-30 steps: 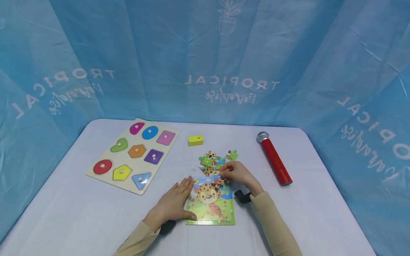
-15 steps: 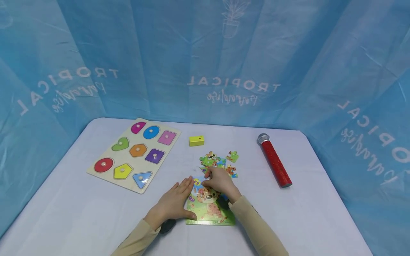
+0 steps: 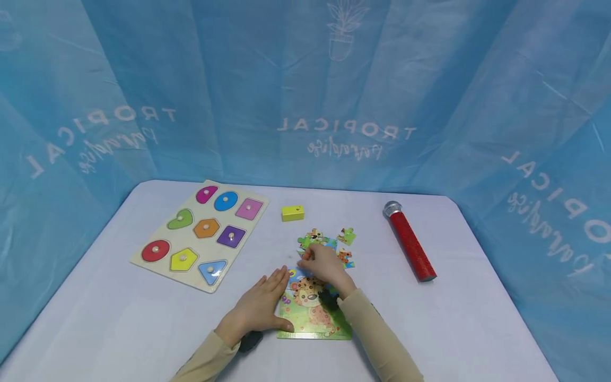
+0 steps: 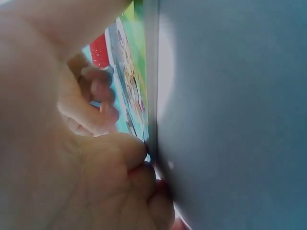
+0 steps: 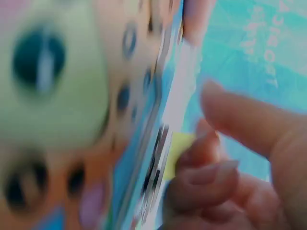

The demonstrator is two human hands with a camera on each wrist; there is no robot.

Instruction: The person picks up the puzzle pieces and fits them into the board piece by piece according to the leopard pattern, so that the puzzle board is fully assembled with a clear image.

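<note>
The leopard jigsaw puzzle (image 3: 312,315) lies flat in its tray in front of the person. My left hand (image 3: 261,303) rests along its left edge, fingers straight, thumb over the lower left corner. Over the puzzle's far edge is my right hand (image 3: 326,266), its fingers bent. In the right wrist view, the right thumb and fingers (image 5: 206,184) stand apart with nothing visible between them, beside the printed leopard face (image 5: 72,110). Just beyond the puzzle are loose jigsaw pieces (image 3: 312,237), partly hidden by the right hand.
To the left lies a wooden shape board (image 3: 191,241) with coloured knobbed pieces. A yellow block (image 3: 293,213) sits farther back. One loose piece (image 3: 347,236) lies to the right of the pile, and a red toy microphone (image 3: 410,241) farther right. A blue printed curtain (image 3: 248,79) surrounds the table.
My right hand carried a jigsaw piece leftward onto the puzzle's upper part and let it go. It has since shifted slightly toward the far edge. The left hand has stayed in place.
</note>
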